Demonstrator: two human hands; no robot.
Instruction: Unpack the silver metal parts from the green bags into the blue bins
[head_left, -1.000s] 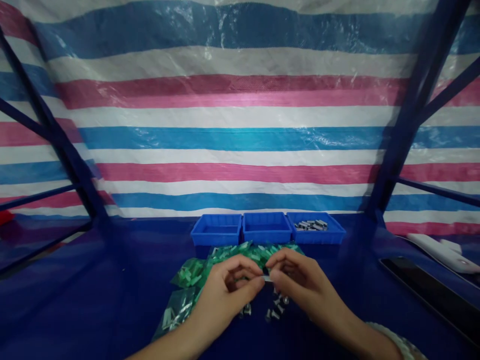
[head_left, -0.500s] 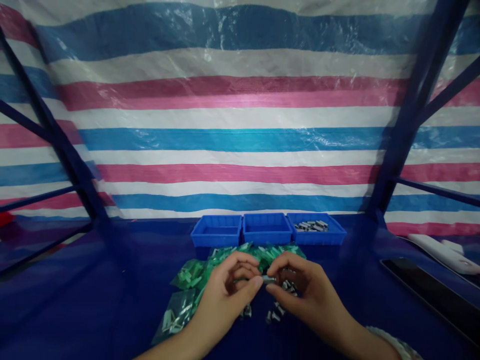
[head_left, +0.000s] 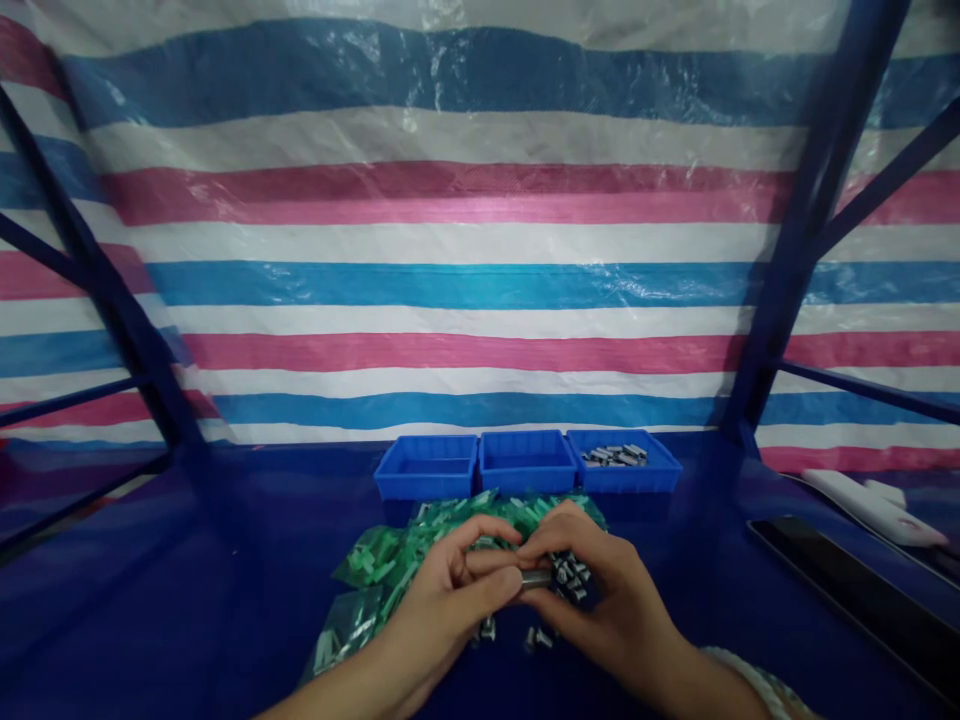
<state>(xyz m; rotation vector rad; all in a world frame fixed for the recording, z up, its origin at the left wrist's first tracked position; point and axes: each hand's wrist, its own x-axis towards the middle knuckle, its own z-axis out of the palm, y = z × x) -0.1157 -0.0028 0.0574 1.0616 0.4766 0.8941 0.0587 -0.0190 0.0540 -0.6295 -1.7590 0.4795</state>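
My left hand (head_left: pixel 450 598) and my right hand (head_left: pixel 600 600) meet low in the middle over a dark blue table (head_left: pixel 225 600). Together their fingertips pinch one small metal part (head_left: pixel 535 578). The right palm also cups several small metal pieces (head_left: pixel 570 574). A few loose metal pieces (head_left: pixel 537 637) lie on the table under the hands. Green plastic bags of small parts (head_left: pixel 390 556) lie just behind and to the left of the hands.
Three blue trays stand in a row behind the bags: left (head_left: pixel 425 468), middle (head_left: pixel 526 462), and right (head_left: pixel 624 470) holding several metal parts. A dark flat slab (head_left: pixel 862 595) and a white object (head_left: pixel 870 505) lie at the right. Blue frame posts and a striped tarp enclose the space.
Both hands have drawn closer together and slightly lower. The right hand's fingers now curl around several metal pieces while the pinched part stays between the two hands.
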